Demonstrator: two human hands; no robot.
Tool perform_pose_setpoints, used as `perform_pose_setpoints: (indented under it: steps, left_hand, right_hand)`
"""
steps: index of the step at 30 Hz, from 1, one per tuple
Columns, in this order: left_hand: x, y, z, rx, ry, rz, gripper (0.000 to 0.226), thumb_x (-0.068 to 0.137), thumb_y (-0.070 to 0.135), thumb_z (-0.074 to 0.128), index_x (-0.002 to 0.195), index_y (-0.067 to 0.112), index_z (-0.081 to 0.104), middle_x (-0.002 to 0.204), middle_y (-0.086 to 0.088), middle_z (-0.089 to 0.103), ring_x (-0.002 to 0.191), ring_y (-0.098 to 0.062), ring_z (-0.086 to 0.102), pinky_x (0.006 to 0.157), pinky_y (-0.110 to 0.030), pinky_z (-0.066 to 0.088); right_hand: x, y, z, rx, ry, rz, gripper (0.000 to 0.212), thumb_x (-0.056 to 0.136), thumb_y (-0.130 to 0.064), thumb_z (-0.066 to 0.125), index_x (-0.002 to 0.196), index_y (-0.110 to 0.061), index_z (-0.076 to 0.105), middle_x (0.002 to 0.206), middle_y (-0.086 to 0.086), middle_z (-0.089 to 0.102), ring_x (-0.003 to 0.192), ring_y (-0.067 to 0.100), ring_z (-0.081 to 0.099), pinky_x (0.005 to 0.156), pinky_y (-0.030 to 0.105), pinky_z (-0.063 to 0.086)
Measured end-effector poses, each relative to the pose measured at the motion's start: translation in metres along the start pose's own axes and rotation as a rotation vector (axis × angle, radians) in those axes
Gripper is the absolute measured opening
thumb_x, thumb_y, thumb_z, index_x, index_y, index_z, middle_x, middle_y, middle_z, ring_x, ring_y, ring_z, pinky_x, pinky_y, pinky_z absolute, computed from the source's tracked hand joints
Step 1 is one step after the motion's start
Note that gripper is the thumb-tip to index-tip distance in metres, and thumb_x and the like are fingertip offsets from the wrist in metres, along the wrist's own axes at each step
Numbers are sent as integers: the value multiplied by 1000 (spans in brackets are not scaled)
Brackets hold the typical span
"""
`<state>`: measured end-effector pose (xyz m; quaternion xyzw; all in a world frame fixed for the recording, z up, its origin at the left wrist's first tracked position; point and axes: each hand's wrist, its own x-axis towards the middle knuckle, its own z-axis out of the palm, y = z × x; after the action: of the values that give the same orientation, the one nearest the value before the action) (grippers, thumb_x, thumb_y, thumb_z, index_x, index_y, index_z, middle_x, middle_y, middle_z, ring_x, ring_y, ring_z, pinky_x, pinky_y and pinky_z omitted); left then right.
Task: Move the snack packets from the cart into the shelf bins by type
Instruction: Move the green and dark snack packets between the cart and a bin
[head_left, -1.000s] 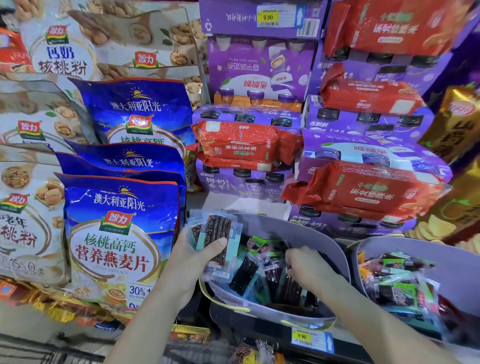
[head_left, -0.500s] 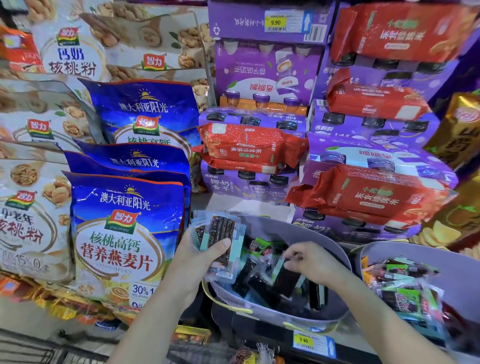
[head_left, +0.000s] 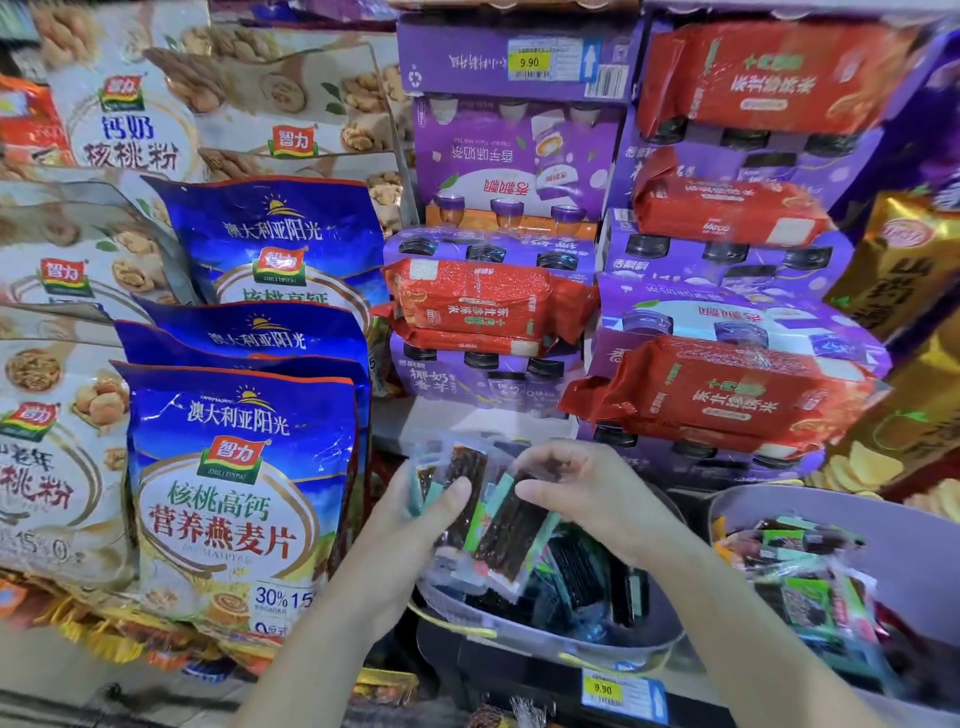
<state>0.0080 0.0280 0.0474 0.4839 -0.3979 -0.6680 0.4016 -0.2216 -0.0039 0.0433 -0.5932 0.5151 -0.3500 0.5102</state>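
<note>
A yellow price tag (head_left: 602, 688) sits on the shelf edge nearest the camera. Just above it stands a grey bin (head_left: 530, 642) with dark snack packets (head_left: 582, 571) lying loose inside. Over the bin's left side, the left hand (head_left: 415, 519) has its grip clamped on a small stack of packets (head_left: 467, 467), the thumb pressed across the front. Beside it, the right hand (head_left: 587, 499) has its grip pinched on the top of a single packet (head_left: 506, 535) with a green edge, which touches the stack. To the right is a second bin (head_left: 909, 561) holding mixed packets (head_left: 800, 587). Farther back are blue bags (head_left: 234, 493), red packs (head_left: 727, 395) and purple boxes (head_left: 519, 156).
</note>
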Motion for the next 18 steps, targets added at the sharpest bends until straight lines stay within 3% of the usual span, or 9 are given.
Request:
perform_pose_setpoints:
  steps: [3, 5, 9, 12, 14, 16, 18]
  left_hand:
    - [2, -3, 0, 34, -48, 29, 70, 61, 58, 97, 123, 57, 63, 125, 12, 76, 116, -12, 73, 91, -37, 61]
    - [5, -5, -4, 82, -16, 49, 75, 63, 42, 99, 128, 45, 60, 123, 3, 77, 114, -21, 75, 95, -48, 59]
    - [7, -11, -14, 78, 24, 59, 67, 60, 29, 99, 116, 42, 65, 118, -6, 79, 110, -30, 76, 99, -58, 58]
    - [6, -12, -21, 16, 78, 64, 67, 57, 24, 100, 113, 37, 66, 117, -13, 78, 111, -37, 75, 98, -67, 55]
    - [6, -11, -26, -17, 134, 63, 68, 57, 19, 102, 113, 36, 66, 115, -12, 79, 107, -37, 76, 95, -66, 57]
    - [6, -8, -33, -48, 194, 73, 76, 55, 16, 104, 118, 34, 64, 113, -9, 80, 103, -34, 78, 86, -59, 63]
    - [5, -7, -38, -74, 241, 82, 78, 56, 18, 97, 125, 27, 61, 112, -7, 81, 101, -30, 79, 84, -53, 64]
  right_hand:
    - [6, -2, 11, 22, 52, -49, 17, 78, -32, 83, 95, -31, 78, 94, -11, 76, 88, 8, 69, 82, 31, 54]
    - [8, -3, 16, 7, 81, -83, 17, 78, -30, 85, 93, -34, 78, 96, -12, 77, 90, 5, 71, 85, 27, 54]
    - [9, -8, 28, 9, 85, -116, 21, 80, -24, 85, 94, -39, 78, 98, -18, 76, 87, -2, 68, 79, 17, 52]
    - [11, -11, 33, 199, 64, -39, 17, 88, -23, 81, 101, -34, 78, 96, -11, 76, 85, 5, 72, 71, 20, 56]
    - [16, -5, 31, 314, 46, 108, 13, 95, -30, 75, 108, -25, 75, 100, -1, 78, 90, 17, 76, 78, 32, 63]
    - [24, 15, 29, 148, -12, 251, 28, 97, -40, 70, 113, -17, 71, 101, 3, 79, 93, 23, 77, 86, 39, 64]
    - [29, 43, 31, -318, -181, 335, 40, 96, -44, 70, 124, -16, 69, 112, 2, 77, 100, 21, 75, 91, 30, 60]
